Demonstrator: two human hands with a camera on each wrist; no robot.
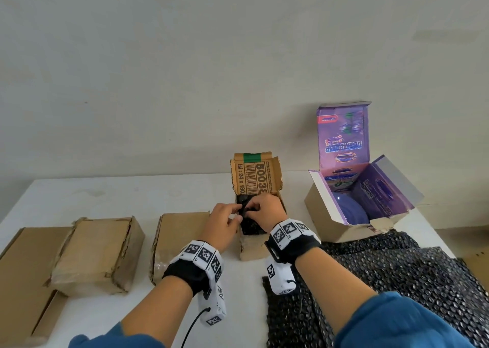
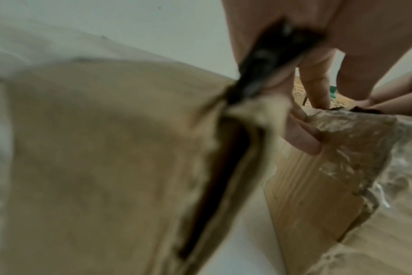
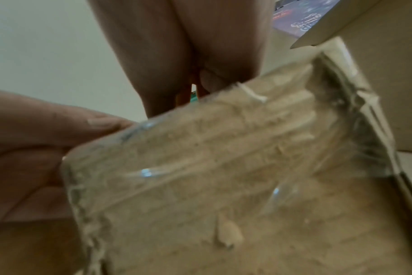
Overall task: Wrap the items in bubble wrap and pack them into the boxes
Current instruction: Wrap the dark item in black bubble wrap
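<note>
A small open cardboard box [image 1: 252,251] with a barcode flap stands at the table's middle. Inside it sits a bundle in black bubble wrap [image 1: 251,225]. My left hand [image 1: 229,219] and right hand [image 1: 260,207] meet over the box mouth, and their curled fingers pinch the wrap. In the left wrist view my left hand [image 2: 294,74] nips a dark fold of the wrap [image 2: 268,63] above the taped box wall [image 2: 329,176]. The right wrist view shows the taped box wall [image 3: 223,176] close up, with the fingers [image 3: 167,55] of my right hand reaching down behind it.
Closed cardboard boxes [image 1: 98,252] lie to the left, one [image 1: 180,236] right beside my left hand. A purple printed box [image 1: 362,196] stands open at the right with a blue rounded item [image 1: 350,210] inside. Black bubble wrap sheets [image 1: 383,281] cover the near right of the white table [image 1: 132,196].
</note>
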